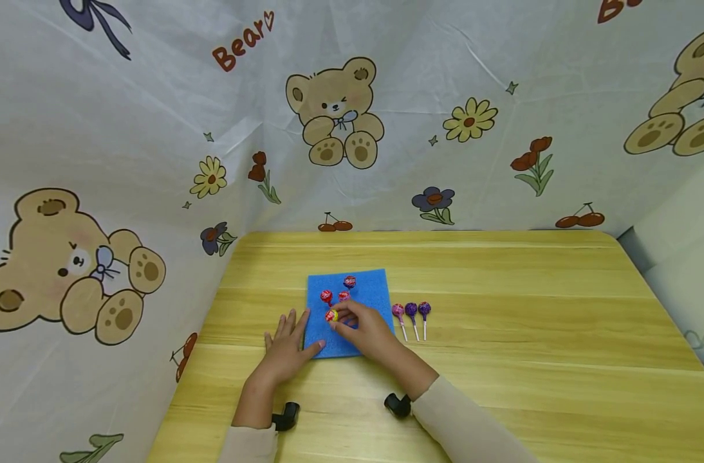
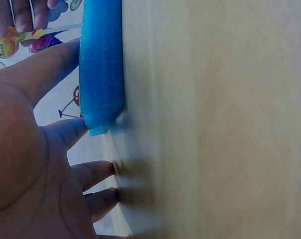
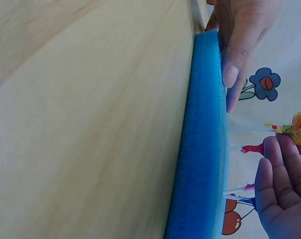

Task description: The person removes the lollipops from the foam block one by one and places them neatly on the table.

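Bear-printed cloth (image 1: 398, 128) is hanging behind the wood-grain table (image 1: 531, 321); the right hand (image 1: 366, 328) is pinching a round yellow-and-red lollipop (image 1: 331, 316), its thin white stick (image 3: 250, 128) reaching down to the square, spongy blue foam (image 1: 372, 289); the left hand (image 1: 285, 357), fingers spread, is touching the foam's edge.

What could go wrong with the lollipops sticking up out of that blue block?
The right hand grips the yellow lollipop by its head, so pushing sideways might bend the thin stick.

That hand is also very close to the red lollipop and pink lollipop, so it could bump them crooked.

And if the left hand let go of the blue block, the block might slide.
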